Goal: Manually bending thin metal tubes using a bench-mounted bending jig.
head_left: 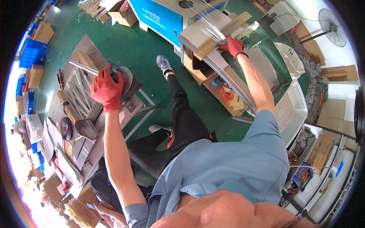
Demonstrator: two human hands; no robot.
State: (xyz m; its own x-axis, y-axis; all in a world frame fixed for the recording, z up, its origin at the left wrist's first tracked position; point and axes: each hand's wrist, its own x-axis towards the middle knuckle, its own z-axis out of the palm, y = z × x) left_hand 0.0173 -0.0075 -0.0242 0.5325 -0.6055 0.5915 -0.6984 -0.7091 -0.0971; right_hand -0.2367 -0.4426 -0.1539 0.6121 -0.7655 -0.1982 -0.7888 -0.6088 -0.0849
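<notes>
My left hand [107, 88], in a red glove, is closed at the left workbench around the near end of a silver metal bar [83, 67]. The bar points out to the far left. Right beside the fingers is a round grey metal disc [126, 80], partly covered by the hand. My right arm reaches far forward to the other bench, where my red-gloved right hand [232, 46] is closed on a bundle of thin metal rods [208, 26]. Those rods fan out away from me, above a wooden bar [224, 35] that lies across the bench top. The right fingertips are partly hidden.
More thin rods [78, 85] lie on the left bench [84, 47], near a metal tray [86, 130] and a black tape roll [66, 128]. A blue machine [159, 22] stands ahead. A white perforated basket [291, 110] is at right. Another person's hand [104, 211] shows lower left.
</notes>
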